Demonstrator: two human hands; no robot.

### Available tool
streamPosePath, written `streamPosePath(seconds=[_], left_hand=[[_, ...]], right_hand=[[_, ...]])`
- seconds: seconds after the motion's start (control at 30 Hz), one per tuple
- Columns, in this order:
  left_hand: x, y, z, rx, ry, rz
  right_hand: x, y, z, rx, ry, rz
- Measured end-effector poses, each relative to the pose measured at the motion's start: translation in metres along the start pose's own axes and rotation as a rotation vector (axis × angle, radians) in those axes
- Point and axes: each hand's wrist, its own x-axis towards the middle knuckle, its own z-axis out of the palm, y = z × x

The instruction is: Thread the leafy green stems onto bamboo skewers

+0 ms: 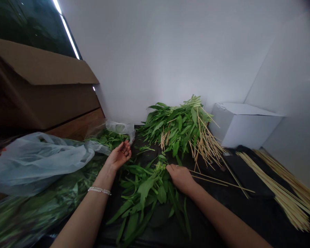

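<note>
My left hand (pixel 120 155) is turned palm up with its fingers loosely curled and apart, holding nothing. It hovers beside a clear plastic bag of small green leaves (pixel 110 138). My right hand (pixel 180 176) is closed at the stem end of a bunch of long-leaved greens (pixel 147 187) on the black surface. Its fingertips and the exact grip are partly hidden. Thin wooden sticks (pixel 212 179) run out from behind that hand; whether it grips any of them I cannot tell.
Stacked greens with sticks (pixel 178 120) lie against the wall. On the right are a white box (pixel 237 124) and more loose sticks (pixel 276 193). To the left, a whitish plastic bag (pixel 41 162) covers bagged greens (pixel 51 199), below a cardboard box (pixel 54 103).
</note>
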Motion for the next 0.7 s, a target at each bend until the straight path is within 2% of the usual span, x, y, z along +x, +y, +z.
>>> streamPosePath(seconds=[0.13, 0.23, 0.33, 0.43, 0.5, 0.57, 0.7], left_hand=[[-0.001, 0.004, -0.002, -0.002, -0.062, -0.025], [0.000, 0.003, 0.000, 0.161, -0.067, -0.036], [0.009, -0.009, 0.008, 0.600, -0.051, 0.088], [0.024, -0.027, 0.024, 1.320, -0.170, 0.440], [0.035, -0.039, 0.034, 1.678, -0.233, 0.631], [0.045, -0.050, 0.043, 1.839, -0.238, 0.713], [0.056, -0.066, 0.048, 2.034, -0.238, 0.771]], right_hand=[[0.000, -0.001, -0.003, 0.008, -0.011, 0.000], [0.001, -0.001, -0.003, 0.015, -0.015, -0.006], [0.002, -0.001, -0.002, 0.014, -0.007, -0.006], [0.002, -0.001, -0.001, 0.013, -0.009, -0.003], [0.002, -0.001, 0.000, 0.014, -0.008, 0.002], [0.003, 0.000, 0.000, 0.014, -0.008, 0.008], [0.002, 0.000, -0.002, 0.017, -0.007, 0.004]])
